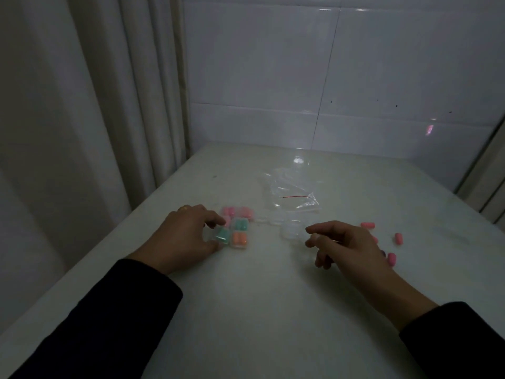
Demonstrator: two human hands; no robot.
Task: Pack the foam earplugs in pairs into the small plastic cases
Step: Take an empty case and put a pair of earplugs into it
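Note:
Several small clear cases stand in a cluster on the white table (246, 310): two hold teal earplugs (240, 224), one holds orange earplugs (240, 238), and two at the back hold pink earplugs (229, 211). My left hand (188, 233) pinches the nearer teal case (222, 235) between thumb and forefinger. Empty clear cases (289, 231) lie in the middle. My right hand (347, 247) hovers just right of them with loosely curled fingers and holds nothing I can see. Loose pink earplugs (367, 225) lie to its right, some partly hidden behind it.
A crumpled clear plastic bag (289, 192) with a red seal line lies behind the cases. The table's left edge runs beside a pale curtain (95, 119). A tiled wall (328, 77) closes the far side.

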